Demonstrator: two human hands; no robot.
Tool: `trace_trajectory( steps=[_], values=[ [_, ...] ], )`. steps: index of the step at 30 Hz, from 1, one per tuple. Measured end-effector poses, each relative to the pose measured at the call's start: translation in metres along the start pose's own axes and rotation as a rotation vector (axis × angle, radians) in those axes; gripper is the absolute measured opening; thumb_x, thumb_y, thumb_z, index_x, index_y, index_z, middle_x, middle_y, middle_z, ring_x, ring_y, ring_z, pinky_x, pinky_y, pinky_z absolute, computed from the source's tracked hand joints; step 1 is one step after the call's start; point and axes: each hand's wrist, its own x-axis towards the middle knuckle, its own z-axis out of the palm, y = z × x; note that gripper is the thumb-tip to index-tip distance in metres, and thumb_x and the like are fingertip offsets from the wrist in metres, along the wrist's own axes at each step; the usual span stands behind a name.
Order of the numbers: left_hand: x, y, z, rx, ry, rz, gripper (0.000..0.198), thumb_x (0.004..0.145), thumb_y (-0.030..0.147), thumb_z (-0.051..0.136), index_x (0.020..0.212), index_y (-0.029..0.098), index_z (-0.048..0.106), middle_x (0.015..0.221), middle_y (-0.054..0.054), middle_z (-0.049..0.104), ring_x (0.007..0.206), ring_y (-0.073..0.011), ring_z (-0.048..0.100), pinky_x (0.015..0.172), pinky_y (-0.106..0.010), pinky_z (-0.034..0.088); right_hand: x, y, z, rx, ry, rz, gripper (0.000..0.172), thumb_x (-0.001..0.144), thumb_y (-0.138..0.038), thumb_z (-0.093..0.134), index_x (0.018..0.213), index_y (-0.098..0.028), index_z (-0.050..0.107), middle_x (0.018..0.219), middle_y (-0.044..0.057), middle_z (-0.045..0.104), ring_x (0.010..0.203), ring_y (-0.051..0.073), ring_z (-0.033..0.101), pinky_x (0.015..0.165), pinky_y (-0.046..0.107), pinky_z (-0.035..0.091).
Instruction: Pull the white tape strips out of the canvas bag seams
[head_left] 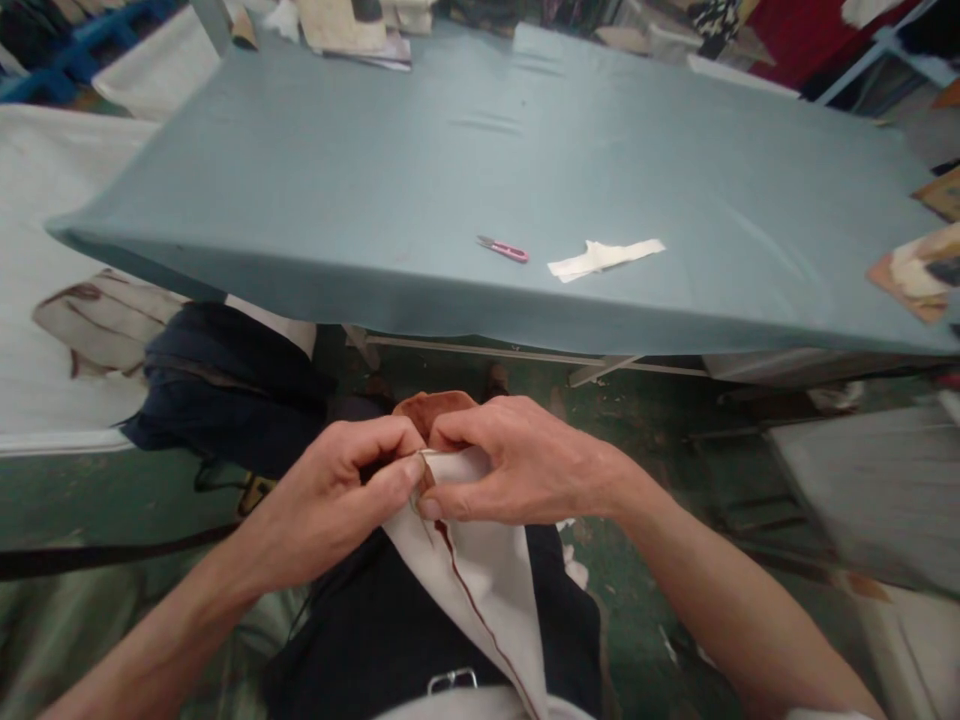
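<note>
My left hand (pixel 349 490) and my right hand (pixel 517 465) meet above my lap, thumbs and fingers pinched on the upper edge of a white fabric piece (pixel 491 560). A dark brown seam or edging runs down this piece toward my waist. Just beyond my fingers a tan-brown part (pixel 431 408) shows; I cannot tell whether it joins the white fabric. The spot between my fingertips is partly covered by the thumbs. Dark cloth (pixel 345 625) lies under the white piece, and a metal buckle (pixel 452 682) shows near my waist.
Ahead stands a table with a blue-grey cover (pixel 337 190). On it lie pink-handled thread snips (pixel 504 249) and a white scrap strip (pixel 606 259). At left, a navy bag-like bundle (pixel 217 385) sits beside a white piece with brown edging (pixel 112 325).
</note>
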Motion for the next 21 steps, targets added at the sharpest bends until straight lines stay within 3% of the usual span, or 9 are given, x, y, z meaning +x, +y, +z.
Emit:
trace_trajectory(
  steps=[3,6,9,12,14,16,19,21],
  values=[
    [-0.004,-0.01,0.014,-0.21,0.11,-0.031,0.033,0.09,0.038,0.064,0.065,0.018,0.057,0.061,0.004,0.05,0.054,-0.0097,0.041,0.048,-0.018,0.033,0.0,0.002,0.01,0.122,-0.011,0.02,0.03,0.086,-0.025,0.076,0.071,-0.02,0.051,0.066,-0.009,0.047,0.061,0.008,0.043,0.063,0.026,0.029],
    [-0.003,-0.016,0.031,-0.565,0.208,-0.164,0.039,0.081,0.044,0.075,0.061,0.019,0.053,0.058,0.004,0.049,0.05,-0.0085,0.038,0.046,-0.018,0.034,0.0,0.003,0.025,0.222,0.039,0.044,0.022,0.081,-0.017,0.071,0.072,-0.02,0.051,0.066,-0.01,0.046,0.06,0.007,0.042,0.063,0.025,0.032],
    [0.003,-0.016,0.05,-0.895,0.338,-0.294,0.047,0.065,0.044,0.086,0.057,0.02,0.046,0.055,0.007,0.043,0.05,-0.0077,0.035,0.045,-0.018,0.037,-0.001,0.005,0.036,0.224,0.144,0.083,0.026,0.078,-0.016,0.069,0.069,-0.021,0.045,0.062,-0.01,0.043,0.057,0.007,0.038,0.061,0.025,0.029],
    [0.01,-0.015,0.063,-1.057,0.411,-0.337,0.053,0.057,0.043,0.093,0.057,0.021,0.045,0.055,0.008,0.04,0.051,-0.007,0.033,0.046,-0.017,0.039,-0.005,0.013,0.038,0.245,0.171,0.113,0.028,0.078,-0.02,0.068,0.066,-0.022,0.043,0.061,-0.01,0.041,0.056,0.007,0.036,0.058,0.026,0.027],
    [0.01,-0.019,0.065,-1.059,0.344,-0.319,0.055,0.059,0.047,0.095,0.059,0.019,0.048,0.056,0.007,0.043,0.052,-0.0071,0.035,0.047,-0.017,0.04,-0.009,0.02,0.034,0.35,0.117,0.094,0.026,0.08,-0.026,0.069,0.067,-0.022,0.047,0.062,-0.009,0.043,0.057,0.008,0.037,0.056,0.025,0.028],
    [0.007,-0.024,0.058,-0.979,0.177,-0.269,0.054,0.069,0.054,0.094,0.064,0.018,0.054,0.058,0.006,0.047,0.051,-0.0073,0.036,0.047,-0.016,0.037,-0.013,0.026,0.028,0.49,0.022,0.063,0.029,0.081,-0.034,0.074,0.07,-0.022,0.05,0.066,-0.009,0.044,0.058,0.008,0.038,0.054,0.023,0.029],
    [0.002,-0.027,0.036,-0.746,-0.045,-0.139,0.051,0.088,0.06,0.082,0.071,0.017,0.061,0.064,0.003,0.054,0.054,-0.0089,0.04,0.051,-0.017,0.038,-0.017,0.029,0.019,0.542,-0.034,0.027,0.041,0.077,-0.044,0.084,0.072,-0.021,0.051,0.067,-0.009,0.044,0.059,0.008,0.037,0.053,0.023,0.029],
    [0.002,-0.022,0.02,-0.542,-0.104,-0.059,0.048,0.096,0.058,0.074,0.073,0.016,0.065,0.071,0.001,0.059,0.062,-0.0114,0.048,0.059,-0.018,0.042,-0.017,0.027,0.014,0.482,-0.017,0.005,0.043,0.077,-0.045,0.085,0.072,-0.021,0.051,0.067,-0.009,0.045,0.06,0.008,0.038,0.054,0.023,0.028]
  ],
)
